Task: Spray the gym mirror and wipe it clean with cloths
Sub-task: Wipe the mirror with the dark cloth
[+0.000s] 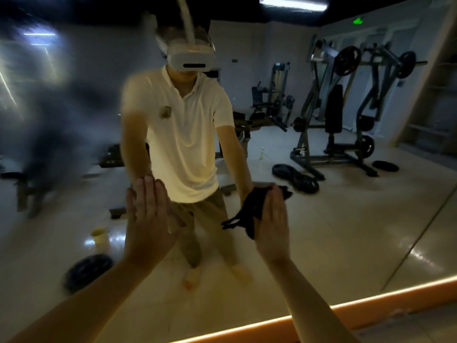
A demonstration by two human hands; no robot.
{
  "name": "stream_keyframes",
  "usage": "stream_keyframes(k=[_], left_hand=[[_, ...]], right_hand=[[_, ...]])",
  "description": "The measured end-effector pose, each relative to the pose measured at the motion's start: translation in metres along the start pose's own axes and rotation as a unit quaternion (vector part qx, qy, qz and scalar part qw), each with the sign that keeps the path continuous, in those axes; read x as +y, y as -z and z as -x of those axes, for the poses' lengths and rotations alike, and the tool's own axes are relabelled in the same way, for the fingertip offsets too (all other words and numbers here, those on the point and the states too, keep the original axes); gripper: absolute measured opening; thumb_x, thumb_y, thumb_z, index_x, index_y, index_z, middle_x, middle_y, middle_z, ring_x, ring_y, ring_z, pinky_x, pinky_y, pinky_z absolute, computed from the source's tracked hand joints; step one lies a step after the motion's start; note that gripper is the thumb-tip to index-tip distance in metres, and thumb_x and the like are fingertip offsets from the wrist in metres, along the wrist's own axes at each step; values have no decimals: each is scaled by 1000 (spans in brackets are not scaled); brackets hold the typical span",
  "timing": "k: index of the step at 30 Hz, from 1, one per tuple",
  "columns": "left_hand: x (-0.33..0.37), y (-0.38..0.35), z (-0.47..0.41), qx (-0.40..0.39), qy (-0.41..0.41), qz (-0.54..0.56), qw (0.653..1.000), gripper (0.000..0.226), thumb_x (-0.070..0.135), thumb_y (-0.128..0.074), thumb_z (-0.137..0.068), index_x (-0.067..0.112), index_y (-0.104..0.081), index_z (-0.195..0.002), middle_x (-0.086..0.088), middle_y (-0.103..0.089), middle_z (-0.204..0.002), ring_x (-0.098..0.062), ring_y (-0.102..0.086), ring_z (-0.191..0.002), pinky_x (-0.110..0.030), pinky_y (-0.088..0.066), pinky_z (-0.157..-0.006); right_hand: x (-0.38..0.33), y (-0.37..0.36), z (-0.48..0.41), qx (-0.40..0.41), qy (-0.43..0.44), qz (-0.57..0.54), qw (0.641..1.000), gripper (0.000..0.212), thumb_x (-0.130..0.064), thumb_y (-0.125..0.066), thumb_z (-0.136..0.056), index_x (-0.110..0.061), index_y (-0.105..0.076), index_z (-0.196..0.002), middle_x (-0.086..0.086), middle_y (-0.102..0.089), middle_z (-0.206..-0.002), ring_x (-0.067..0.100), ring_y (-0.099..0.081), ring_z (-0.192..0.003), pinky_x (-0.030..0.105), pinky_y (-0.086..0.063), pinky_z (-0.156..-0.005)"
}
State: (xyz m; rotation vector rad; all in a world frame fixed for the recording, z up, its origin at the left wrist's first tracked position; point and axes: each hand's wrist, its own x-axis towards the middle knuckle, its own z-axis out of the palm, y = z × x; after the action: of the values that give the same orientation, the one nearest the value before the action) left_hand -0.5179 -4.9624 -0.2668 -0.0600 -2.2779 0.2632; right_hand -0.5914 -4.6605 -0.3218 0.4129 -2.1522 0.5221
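Two hands lie flat on the gym mirror point(346, 219). The left hand point(148, 219) looks bare, fingers point(148, 194) straight and close together on the glass. The right hand point(272, 219), fingers also straight, pins a black cloth point(249, 211) to the mirror. The haze point(49, 107) sits up on the left, well apart from the cloth. I'd sweep the cloth there in overlapping passes with even palm pressure (its loose corners may streak) and lift the bare palm off the glass, since it will likely leave prints.

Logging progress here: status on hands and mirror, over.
Left hand flat on the large wall mirror, open. Right hand flat, pressing crumpled black cloth to glass. Hazy smear upper left. Nothing blocking.
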Motion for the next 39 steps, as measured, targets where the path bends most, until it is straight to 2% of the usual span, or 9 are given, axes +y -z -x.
stream_keyframes(k=[3, 5, 10, 15, 19, 22, 26, 34, 39], left_hand=[[-4, -1, -1, -9, 0, 1, 1000, 125, 80, -43, -83, -11, -5, -161, -35, 1, -168, -51, -8, -157, -67, -14, -125], [-3, 1, -2, -8, 4, -1, 1000, 122, 78, -40, -84, -12, -6, -160, -36, -2, -168, -52, -11, -156, -68, -16, -124], [-3, 12, -2, 6, -4, 12, 1000, 106, 63, -47, -92, -13, -16, -159, -37, -15, -165, -52, -18, -155, -70, -24, -121], [-37, 40, -2, 34, -30, 75, 996, 88, 47, -53, -95, 3, -21, -164, -14, -11, -174, -32, -12, -161, -58, -16, -128], [-73, 72, -29, 81, 8, 74, 994, 91, 39, -60, -92, 8, -16, -166, -15, -15, -173, -33, -17, -160, -62, -23, -125], [-89, 93, -64, 106, 28, 60, 992, 87, 37, -59, -94, 11, -20, -166, -17, -15, -173, -33, -14, -160, -62, -21, -125], [-109, 116, -110, 123, 53, 23, 991, 82, 54, -45, -103, 8, -19, -166, -18, -12, -173, -35, -9, -161, -59, -12, -128], [-112, 112, -124, 83, 61, -16, 995, 111, 79, -43, -91, 3, -10, -166, -28, -6, -171, -45, -6, -159, -61, -18, -126], [-127, 112, -122, 64, 35, -17, 997, 111, 79, -43, -89, 12, -4, -167, -21, 3, -173, -40, 0, -161, -60, -16, -127]], right_hand=[[26, 10, 6, 33, -174, -44, 983, 70, -27, -51, -107, 3, -19, -160, 28, -26, -163, 41, -41, -144, 54, -45, -112], [17, 12, 5, 54, -213, -60, 974, 67, -28, -45, -108, 4, -18, -160, 29, -26, -162, 42, -46, -139, 52, -47, -109], [-56, -8, -6, 2, -76, -80, 994, 70, -43, -31, -112, 8, -18, -159, 26, -16, -167, 40, -24, -154, 54, -38, -118], [-140, -29, -44, -35, 105, -45, 993, 83, -26, -67, -97, 5, -22, -159, 20, -11, -170, 34, -11, -159, 56, -32, -121], [-189, -11, -94, 1, 167, -68, 984, 70, -19, -52, -102, 6, -19, -159, 21, -13, -170, 33, -9, -159, 54, -23, -126], [-187, 14, -146, 33, 171, -33, 984, 68, -28, -48, -104, 5, -24, -159, 20, -16, -170, 31, -8, -159, 50, -10, -129], [-155, 58, -202, 76, 138, -10, 987, 68, -33, -34, -105, 1, -18, -161, 17, -16, -170, 31, -11, -159, 57, -22, -125], [-153, 115, -260, 154, -69, -2, 986, 88, -45, -15, -89, 7, -8, -161, 23, -8, -170, 36, -8, -158, 53, -10, -129], [-226, 90, -287, 168, -3, 25, 985, 75, -32, -26, -100, 6, -6, -161, 23, -3, -170, 35, -2, -159, 53, -9, -129]])
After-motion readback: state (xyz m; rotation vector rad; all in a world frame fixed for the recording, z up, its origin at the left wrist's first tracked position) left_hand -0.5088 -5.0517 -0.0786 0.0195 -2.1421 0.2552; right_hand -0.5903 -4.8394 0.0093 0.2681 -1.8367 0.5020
